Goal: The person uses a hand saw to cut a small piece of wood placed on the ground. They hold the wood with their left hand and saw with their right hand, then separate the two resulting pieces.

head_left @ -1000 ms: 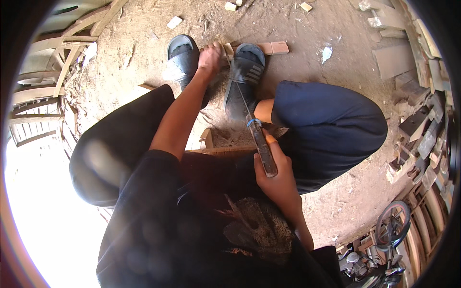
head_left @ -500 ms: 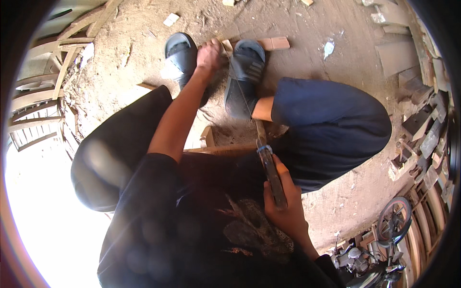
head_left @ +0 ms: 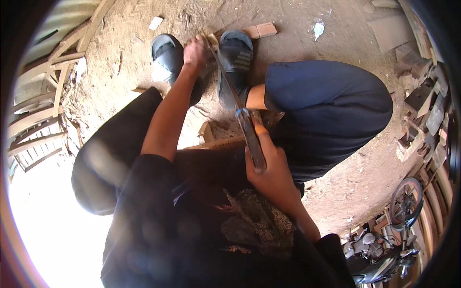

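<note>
My right hand [head_left: 272, 168] is wrapped round the dark handle of a handsaw [head_left: 228, 79], in front of my body. The saw's narrow blade runs forward and left, past the inner side of my right sandal [head_left: 235, 55]. Its far end reaches a small pale piece of wood [head_left: 212, 40] on the ground between my feet. My left hand [head_left: 196, 52] is closed on that wood beside the blade tip, close to my left sandal [head_left: 168, 57]. The fingers cover part of the wood, so its full shape is hidden.
Reddish wood blocks [head_left: 259, 31] lie beyond my right foot. A pale scrap [head_left: 155, 23] and a crumpled clear wrapper [head_left: 319, 30] are on the dirt floor. Wood offcuts [head_left: 422, 101] pile up at the right, with a motorbike [head_left: 374, 249] below. Wooden frames [head_left: 36, 125] stand at the left.
My right hand has pushed the saw forward and left, and the blade's side shows more broadly. My left hand stays on the wood. The whole view has shifted slightly.
</note>
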A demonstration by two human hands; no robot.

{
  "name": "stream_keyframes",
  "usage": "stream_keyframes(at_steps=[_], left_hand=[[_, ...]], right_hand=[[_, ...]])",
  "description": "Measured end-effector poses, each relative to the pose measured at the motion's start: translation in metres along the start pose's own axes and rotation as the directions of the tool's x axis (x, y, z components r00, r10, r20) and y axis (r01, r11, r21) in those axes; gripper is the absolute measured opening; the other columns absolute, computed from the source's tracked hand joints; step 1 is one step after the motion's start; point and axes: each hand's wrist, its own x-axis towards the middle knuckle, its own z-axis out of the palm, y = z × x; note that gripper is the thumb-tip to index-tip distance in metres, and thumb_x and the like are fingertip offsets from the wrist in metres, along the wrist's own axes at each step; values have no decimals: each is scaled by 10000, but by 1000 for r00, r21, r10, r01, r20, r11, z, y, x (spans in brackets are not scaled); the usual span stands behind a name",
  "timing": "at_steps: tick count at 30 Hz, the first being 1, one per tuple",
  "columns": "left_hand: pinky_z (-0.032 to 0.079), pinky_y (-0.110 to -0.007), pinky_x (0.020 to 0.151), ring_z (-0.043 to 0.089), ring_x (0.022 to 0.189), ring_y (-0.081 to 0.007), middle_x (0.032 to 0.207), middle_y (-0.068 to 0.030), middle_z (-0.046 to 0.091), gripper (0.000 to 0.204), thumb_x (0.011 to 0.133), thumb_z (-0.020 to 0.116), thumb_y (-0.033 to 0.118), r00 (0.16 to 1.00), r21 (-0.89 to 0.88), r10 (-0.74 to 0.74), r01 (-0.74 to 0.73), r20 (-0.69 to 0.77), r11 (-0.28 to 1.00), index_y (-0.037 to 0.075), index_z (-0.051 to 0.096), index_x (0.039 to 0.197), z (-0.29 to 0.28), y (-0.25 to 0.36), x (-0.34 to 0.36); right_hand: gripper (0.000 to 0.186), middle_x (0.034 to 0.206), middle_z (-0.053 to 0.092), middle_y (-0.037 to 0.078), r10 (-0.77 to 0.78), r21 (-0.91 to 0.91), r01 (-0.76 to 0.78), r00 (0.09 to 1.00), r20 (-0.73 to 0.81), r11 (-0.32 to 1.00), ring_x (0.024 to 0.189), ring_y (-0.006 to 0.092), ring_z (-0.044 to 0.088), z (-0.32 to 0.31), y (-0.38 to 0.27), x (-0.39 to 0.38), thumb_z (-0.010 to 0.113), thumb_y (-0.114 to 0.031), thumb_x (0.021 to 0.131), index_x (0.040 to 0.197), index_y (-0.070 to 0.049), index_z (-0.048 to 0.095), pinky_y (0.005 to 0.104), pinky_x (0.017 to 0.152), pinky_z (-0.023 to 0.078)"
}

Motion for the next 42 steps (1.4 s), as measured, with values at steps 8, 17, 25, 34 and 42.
stream_keyframes(at_steps=[8,17,25,34,42], left_hand=[[510,-424,873,629,1005,-347,1051,-197,631,427,749,750,217,999,-64,-31,33,29,997,19,494,1028,-10,18,7],[523,-415,848,634,1000,-344,1051,-202,618,455,759,749,247,999,100,-27,30,-35,995,7,477,1034,4,-22,2],[528,-426,833,644,981,-336,1012,-190,636,481,764,744,327,998,40,4,-2,-63,999,13,487,1022,5,-14,3],[521,-413,834,640,973,-330,1026,-176,636,608,689,813,374,998,18,29,-28,-58,999,1,487,1042,7,-7,4],[519,-422,856,635,1004,-338,1042,-182,630,547,715,786,318,996,68,43,-37,-84,997,3,485,1047,18,-13,7]], right_hand=[[539,960,650,273,-46,7,46,998,-31,999,846,428,661,-4,-1,-4,551,11,873,1387,9,387,397,700,523],[528,1047,635,271,-59,-14,60,998,32,998,904,405,671,2,1,-14,537,22,879,1389,4,401,412,741,522],[531,994,632,274,5,-66,-5,1000,4,998,934,367,682,-5,2,-31,544,10,883,1395,-3,405,383,767,514],[580,820,624,252,-182,-75,176,980,-81,981,813,427,646,-4,22,-29,579,-32,866,1413,-47,389,443,665,492],[624,1006,644,283,-10,-30,11,1000,20,999,866,445,657,-7,-8,-13,606,-188,905,1455,-60,340,480,706,506]])
